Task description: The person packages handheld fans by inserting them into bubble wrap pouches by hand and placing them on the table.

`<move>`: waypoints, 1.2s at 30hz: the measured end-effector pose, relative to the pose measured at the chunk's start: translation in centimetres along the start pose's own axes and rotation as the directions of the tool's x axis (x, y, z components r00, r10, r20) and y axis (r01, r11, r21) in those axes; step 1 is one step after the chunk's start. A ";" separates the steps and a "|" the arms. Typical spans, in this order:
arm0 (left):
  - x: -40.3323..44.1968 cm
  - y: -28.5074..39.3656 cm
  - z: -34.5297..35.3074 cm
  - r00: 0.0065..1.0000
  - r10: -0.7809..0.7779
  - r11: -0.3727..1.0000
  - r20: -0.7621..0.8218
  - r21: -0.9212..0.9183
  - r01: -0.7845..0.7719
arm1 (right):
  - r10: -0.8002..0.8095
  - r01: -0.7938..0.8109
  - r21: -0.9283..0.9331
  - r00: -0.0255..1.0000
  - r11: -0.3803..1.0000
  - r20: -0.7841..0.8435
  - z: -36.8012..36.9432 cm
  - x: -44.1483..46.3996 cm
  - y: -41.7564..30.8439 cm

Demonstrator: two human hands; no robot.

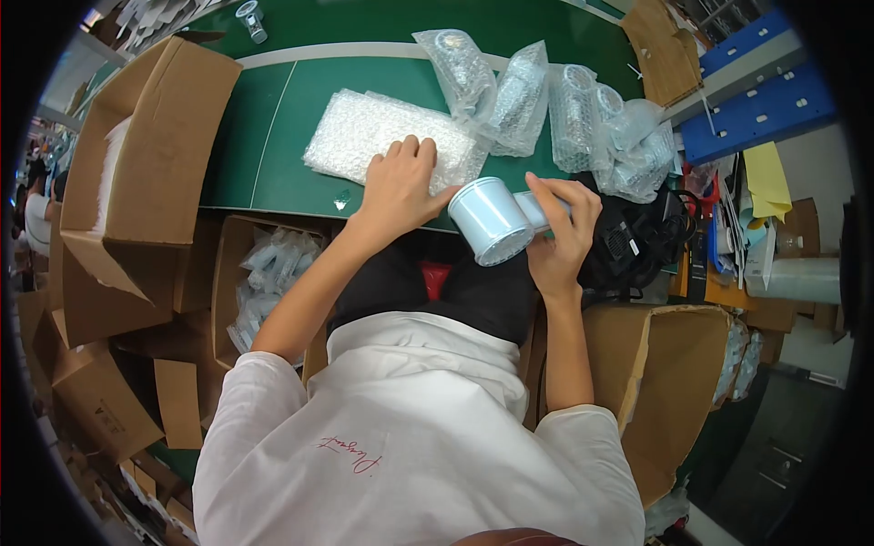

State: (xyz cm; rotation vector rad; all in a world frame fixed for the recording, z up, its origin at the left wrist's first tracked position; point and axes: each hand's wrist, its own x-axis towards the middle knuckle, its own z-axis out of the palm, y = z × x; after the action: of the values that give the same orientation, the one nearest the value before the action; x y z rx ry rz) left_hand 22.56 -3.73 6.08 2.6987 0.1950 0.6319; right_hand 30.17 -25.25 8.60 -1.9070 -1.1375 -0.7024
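My right hand point(563, 232) is closed around the narrow tube-shaped handle of a shiny light-blue cylindrical device point(490, 221), which I cannot name more exactly. The device is tilted above my lap at the table's front edge, its wide drum towards my left hand. My left hand point(401, 187) lies on a stack of clear bubble-wrap bags point(350, 136), fingers bent on top and thumb stretched out beside the drum. Whether the thumb touches the drum I cannot tell. Behind the stack lie several bubble-wrapped packages point(521, 98), similar light-blue devices showing inside some.
On the left stands an open cardboard box point(173, 136); below it another box holds wrapped pieces point(273, 273). An unwrapped device point(252, 23) sits at the back of the green table point(246, 155). To the right are a black bag point(628, 246) and an open carton point(674, 391).
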 end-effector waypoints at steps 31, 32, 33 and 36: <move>0.8 -1.7 -4.2 0.994 -0.078 0.987 -0.075 -0.148 0.066 | 0.674 -0.719 0.551 0.657 0.425 0.337 4.4 -4.6 1.7; 0.4 -1.2 -2.9 0.999 -0.014 1.000 -0.043 -0.020 0.013 | 0.690 -0.725 0.547 0.646 0.418 0.328 4.1 -4.5 1.7; 0.1 -1.3 -2.1 0.999 -0.017 0.999 -0.041 -0.031 0.016 | 0.693 -0.731 0.537 0.642 0.422 0.329 3.8 -4.6 1.7; 0.3 -2.6 -0.7 0.994 -0.097 0.995 0.039 0.021 0.096 | 0.687 -0.694 0.590 0.662 0.413 0.300 3.6 -4.5 1.5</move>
State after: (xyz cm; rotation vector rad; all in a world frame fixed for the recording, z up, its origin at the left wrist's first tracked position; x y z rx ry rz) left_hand 22.34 -1.00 5.83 2.6992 0.3211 0.5494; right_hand 29.78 -24.64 2.69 -1.5055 -0.3730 0.2047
